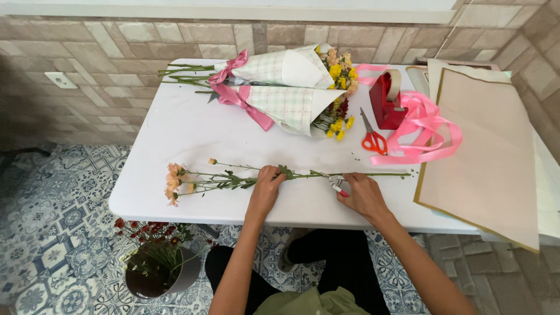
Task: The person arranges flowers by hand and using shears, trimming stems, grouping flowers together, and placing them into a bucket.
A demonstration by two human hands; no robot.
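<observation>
Both hands engaged: left hand [265, 189] fingers curled onto flower stems [233, 179]; right hand [363, 195] clenched on pruners [336, 184].

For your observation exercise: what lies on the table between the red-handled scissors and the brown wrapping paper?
In the head view, loops of pink ribbon lie between the scissors and the brown paper, its right end overlapping the paper's edge.

2 cone-shaped checked paper wraps [286, 87], pale green and white with pink ribbons, lie at the table's far side.
</observation>
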